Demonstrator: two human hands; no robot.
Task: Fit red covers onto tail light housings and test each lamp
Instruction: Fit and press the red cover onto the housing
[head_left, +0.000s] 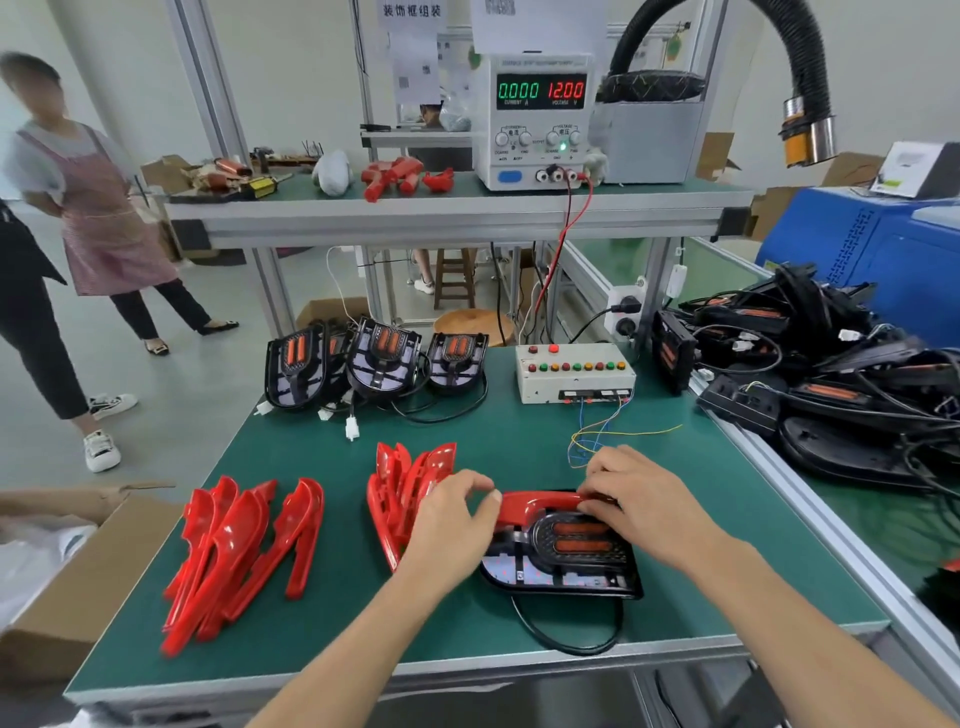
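Here, hands (550, 514) on glossy curved red cover (537, 503).

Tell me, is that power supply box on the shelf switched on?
On. The power supply has lit displays: green digits read 0.000, red digits read 12.00, so no current is flowing.

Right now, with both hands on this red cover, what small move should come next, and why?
Probably press the red cover down along the housing's far edge. Both hands, left and right, hold it there, but it looks perched rather than seated, and the orange lamp strips below remain uncovered.
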